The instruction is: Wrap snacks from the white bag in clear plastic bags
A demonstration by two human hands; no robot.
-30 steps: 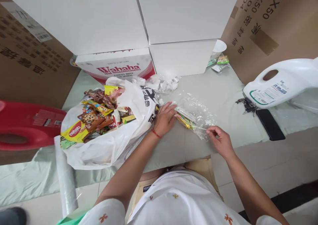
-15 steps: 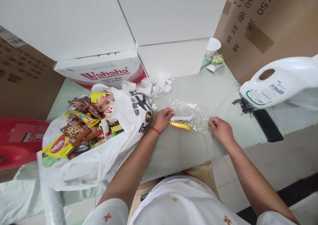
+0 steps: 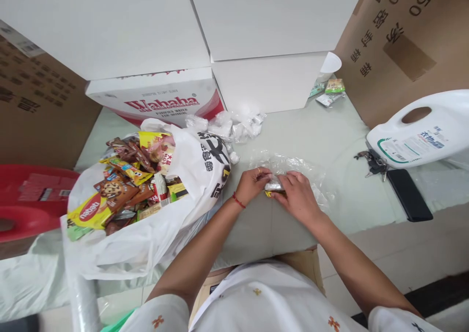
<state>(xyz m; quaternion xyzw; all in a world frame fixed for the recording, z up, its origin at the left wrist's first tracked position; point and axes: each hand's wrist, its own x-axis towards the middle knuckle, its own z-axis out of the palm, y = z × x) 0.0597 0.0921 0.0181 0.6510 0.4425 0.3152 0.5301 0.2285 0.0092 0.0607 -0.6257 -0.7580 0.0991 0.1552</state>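
Small packaged snacks (image 3: 275,185), silver and yellow, lie in a clear plastic bag (image 3: 311,171) on the cloth-covered table. My left hand (image 3: 252,185), with a red bracelet at the wrist, closes its fingers on the left end of the snacks. My right hand (image 3: 298,195) grips them from the right, thumb at the near side and fingers over the top. The bag's loose film spreads behind and to the right of my hands. To the left, a white shopping bag (image 3: 198,176) stands open, full of wrapped snacks (image 3: 128,180).
Crumpled clear packets (image 3: 234,127) lie before a Wahaha carton (image 3: 161,100). A detergent jug (image 3: 421,132), keys (image 3: 374,163) and a black phone (image 3: 409,195) are at the right. A white cup (image 3: 330,64) and small packets stand at the back. Something red (image 3: 32,200) is far left.
My right hand has moved left from the bag's right edge onto the snacks. My left hand stays at their left end. The view has shifted slightly, and the clear bag is more crumpled.
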